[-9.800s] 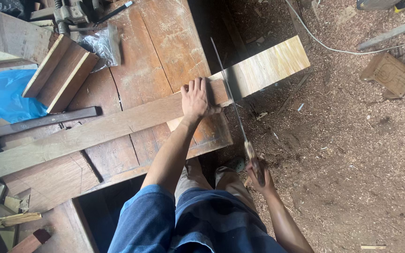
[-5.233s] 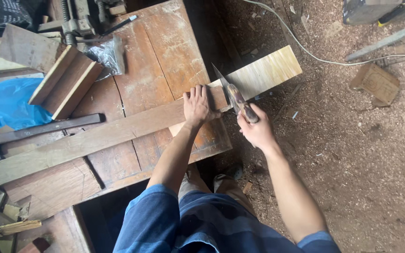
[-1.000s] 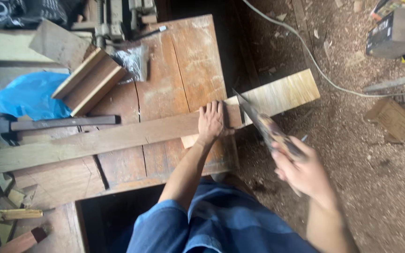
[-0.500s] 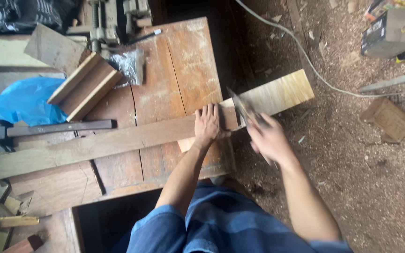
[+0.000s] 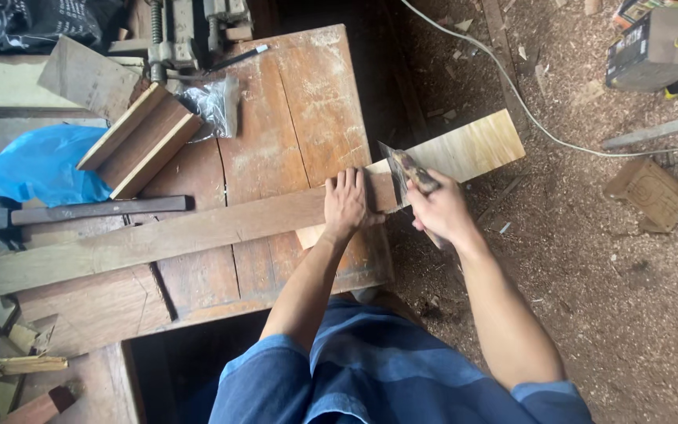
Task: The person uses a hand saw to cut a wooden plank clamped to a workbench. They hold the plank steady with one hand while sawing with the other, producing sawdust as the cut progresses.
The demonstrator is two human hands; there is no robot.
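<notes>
**Sawing a long plank at the bench edge**

Lying across the wooden workbench (image 5: 292, 102) is a long plank (image 5: 182, 232), running from the left side of the bench to its right edge; a pale plywood board (image 5: 472, 145) is projecting past that edge over the sawdust floor (image 5: 590, 314). The left hand (image 5: 345, 206) is pressing flat on the plank, fingers spread and open, gripping nothing, just beside the cut line; the right hand (image 5: 439, 210) is closing fully round the handle of a handsaw (image 5: 403, 171), whose blade is meeting the wood at the bench edge, close to the left hand.

Further items: an open wooden box (image 5: 141, 140) is sitting at the upper left of the bench, touching a crumpled clear plastic bag (image 5: 212, 106); a dark metal bar (image 5: 100, 210) is lying just above the plank; a blue plastic sheet (image 5: 37, 165) is bunching at the far left; a white cable (image 5: 543, 129) is trailing over the floor; a small wooden block (image 5: 649, 192) is resting well apart on the right.
</notes>
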